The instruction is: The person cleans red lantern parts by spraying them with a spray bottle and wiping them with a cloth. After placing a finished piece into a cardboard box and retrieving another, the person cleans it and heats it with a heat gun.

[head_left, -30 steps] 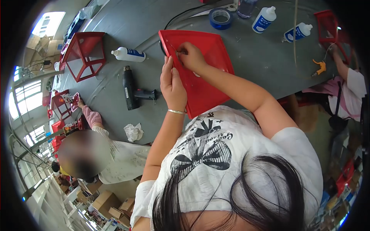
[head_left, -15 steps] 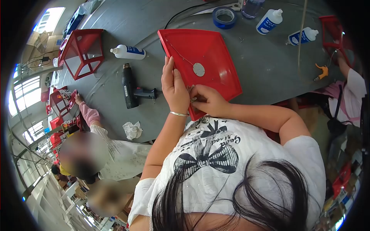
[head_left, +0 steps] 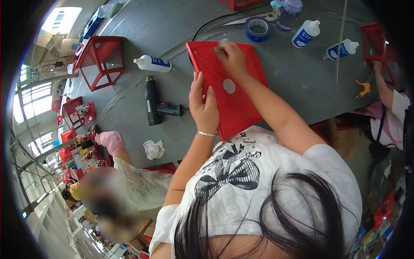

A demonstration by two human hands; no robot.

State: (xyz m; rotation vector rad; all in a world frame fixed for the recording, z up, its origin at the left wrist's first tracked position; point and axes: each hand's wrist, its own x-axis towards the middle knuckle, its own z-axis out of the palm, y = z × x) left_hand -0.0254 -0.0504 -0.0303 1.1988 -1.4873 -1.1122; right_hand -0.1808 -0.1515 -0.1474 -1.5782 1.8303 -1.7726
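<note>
A red tray-like panel [head_left: 237, 103] rests tilted against my body at the table edge, with a pale round disc [head_left: 229, 86] and a thin wire on its inner face. Along its left side lies my left hand [head_left: 204, 103], wrapped on the rim and steadying it. Over the panel's upper part is my right hand [head_left: 231, 58], its fingers pinched on a small greyish piece, blurred and too small to name.
Left of the panel are a black heat gun [head_left: 153, 103], a white bottle [head_left: 154, 64] and crumpled paper [head_left: 154, 149]. Blue tape [head_left: 258, 29] and more bottles [head_left: 306, 34] stand at the back. Red lantern frames [head_left: 100, 62] and co-workers [head_left: 144, 185] flank the table.
My right hand has gone from the panel's near left corner up to its far part. My left hand stays on the left rim. The view has shifted slightly.
</note>
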